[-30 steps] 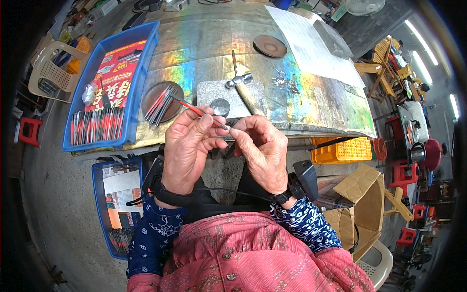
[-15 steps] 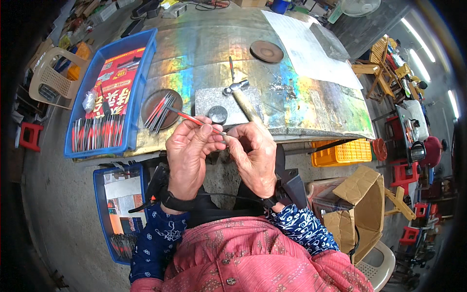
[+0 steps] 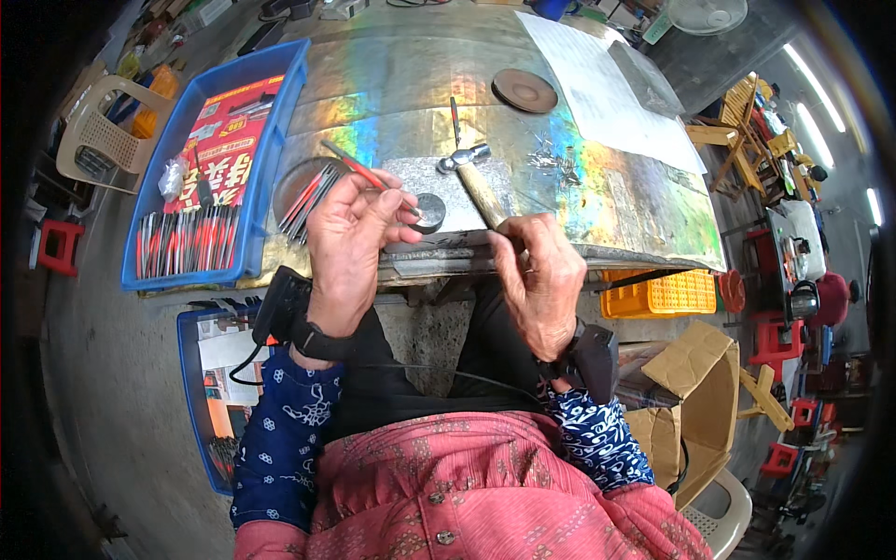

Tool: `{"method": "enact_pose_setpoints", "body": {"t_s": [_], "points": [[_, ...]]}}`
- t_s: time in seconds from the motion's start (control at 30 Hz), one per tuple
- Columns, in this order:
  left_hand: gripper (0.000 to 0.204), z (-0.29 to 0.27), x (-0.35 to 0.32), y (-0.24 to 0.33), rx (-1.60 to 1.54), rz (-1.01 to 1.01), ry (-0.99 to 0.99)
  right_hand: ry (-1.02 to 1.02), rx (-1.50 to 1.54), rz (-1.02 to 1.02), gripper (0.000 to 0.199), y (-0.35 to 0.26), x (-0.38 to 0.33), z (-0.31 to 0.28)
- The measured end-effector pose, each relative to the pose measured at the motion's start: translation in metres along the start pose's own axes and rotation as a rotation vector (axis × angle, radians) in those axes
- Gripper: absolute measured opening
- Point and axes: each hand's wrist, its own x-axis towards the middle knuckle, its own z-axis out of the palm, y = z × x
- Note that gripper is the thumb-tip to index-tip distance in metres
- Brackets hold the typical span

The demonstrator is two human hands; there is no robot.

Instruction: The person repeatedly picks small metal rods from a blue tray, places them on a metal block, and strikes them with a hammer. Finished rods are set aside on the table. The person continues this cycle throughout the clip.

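Observation:
My left hand (image 3: 357, 238) is closed on a slender red-and-grey rod (image 3: 357, 170), its grey end pointing up and left. To its right, the fingers of my right hand (image 3: 544, 285) are curled with thumb and fingertips together by the table edge; anything in them is hidden. The wooden handle of a hammer (image 3: 479, 191) ends just above this hand, its head resting on a grey stone slab (image 3: 406, 175). On the slab's near side sits a small round dark block (image 3: 429, 211). Similar rods (image 3: 306, 203) lie on a brown round dish (image 3: 291, 179), partly behind my left hand.
A blue tray (image 3: 301, 89) on the left holds many upright rods (image 3: 189, 240) and a red printed sheet (image 3: 233, 140). Thin metal slivers (image 3: 554, 161), another brown dish (image 3: 525, 91) and white paper (image 3: 597, 103) lie rightward. A cardboard box (image 3: 695, 411) stands beside me.
My hands have come apart: the right moved right and down, away from the rod. The left keeps the rod, now tipped more steeply.

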Motion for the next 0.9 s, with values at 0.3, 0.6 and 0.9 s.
{"method": "enact_pose_setpoints", "body": {"t_s": [0.3, 0.6, 0.9], "points": [[0.008, 0.003, 0.01, -0.009, 0.239, 0.118, 0.019, -0.175, -0.243, 0.05, 0.036, 0.018, -0.004, 0.001], [0.008, 0.005, 0.009, -0.011, 0.328, 0.151, 0.02, -0.233, -0.213, 0.108, 0.04, 0.021, -0.005, 0.005], [0.008, 0.008, 0.005, -0.01, 0.533, 0.208, 0.022, -0.215, -0.208, 0.115, 0.04, 0.022, -0.004, 0.008]]}}
